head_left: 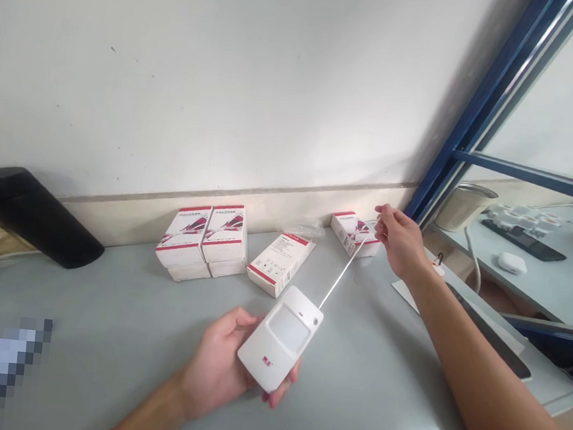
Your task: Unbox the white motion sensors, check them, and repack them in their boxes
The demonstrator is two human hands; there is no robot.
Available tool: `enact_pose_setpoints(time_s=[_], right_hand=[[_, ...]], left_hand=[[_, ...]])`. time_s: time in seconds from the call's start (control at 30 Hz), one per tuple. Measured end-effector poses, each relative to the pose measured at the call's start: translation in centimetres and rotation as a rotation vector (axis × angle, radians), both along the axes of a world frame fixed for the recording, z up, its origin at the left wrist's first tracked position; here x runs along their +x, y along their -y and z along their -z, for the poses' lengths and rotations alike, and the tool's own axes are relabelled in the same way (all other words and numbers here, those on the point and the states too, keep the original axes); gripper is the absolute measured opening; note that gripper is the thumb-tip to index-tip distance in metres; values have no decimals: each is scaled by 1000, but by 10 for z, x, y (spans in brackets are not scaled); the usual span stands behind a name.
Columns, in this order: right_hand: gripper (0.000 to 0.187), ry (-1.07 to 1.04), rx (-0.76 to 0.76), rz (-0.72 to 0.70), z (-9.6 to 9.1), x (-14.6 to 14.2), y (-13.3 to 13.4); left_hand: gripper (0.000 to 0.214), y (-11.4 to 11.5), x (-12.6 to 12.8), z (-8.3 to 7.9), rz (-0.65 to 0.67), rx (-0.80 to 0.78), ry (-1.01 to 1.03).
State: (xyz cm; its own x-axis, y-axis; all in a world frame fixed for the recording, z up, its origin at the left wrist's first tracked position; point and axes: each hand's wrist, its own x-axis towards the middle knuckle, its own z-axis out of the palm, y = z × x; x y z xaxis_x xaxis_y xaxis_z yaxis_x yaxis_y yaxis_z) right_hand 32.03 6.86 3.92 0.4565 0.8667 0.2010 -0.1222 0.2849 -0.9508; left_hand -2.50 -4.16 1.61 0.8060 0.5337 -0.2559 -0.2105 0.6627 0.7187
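With left hand [223, 360], grips white motion detector [281, 340] at lower centre; with right hand [400, 241], pinches antenna [346, 268] right of centre.

The counter [115, 340] is grey and smooth, with a glossy glare near its front right. Along its back stand two adjoining stacks of white-and-red boxes [184, 236], a single box [280, 261] set at an angle, some clear plastic wrap [305, 229] behind it, and another box [348, 230] farther right. A tilted black object [45, 221] meets the surface at left, and a flat dark slab [499, 337] lies at right
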Motion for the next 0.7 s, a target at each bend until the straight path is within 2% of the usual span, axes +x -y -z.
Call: enact_pose_setpoints(time_s=[0.13,0.3,0.7], right_hand=[[48,152,-24,132,7,-2,-3],[44,249,-56,200,6,-6,-2],[29,224,-46,203,-3,-20,5]], left_hand=[[59,3,1,-1,-34,-23,4],[57,3,1,-4,-28,-25,7],[56,1,2,3,-25,-85,13]])
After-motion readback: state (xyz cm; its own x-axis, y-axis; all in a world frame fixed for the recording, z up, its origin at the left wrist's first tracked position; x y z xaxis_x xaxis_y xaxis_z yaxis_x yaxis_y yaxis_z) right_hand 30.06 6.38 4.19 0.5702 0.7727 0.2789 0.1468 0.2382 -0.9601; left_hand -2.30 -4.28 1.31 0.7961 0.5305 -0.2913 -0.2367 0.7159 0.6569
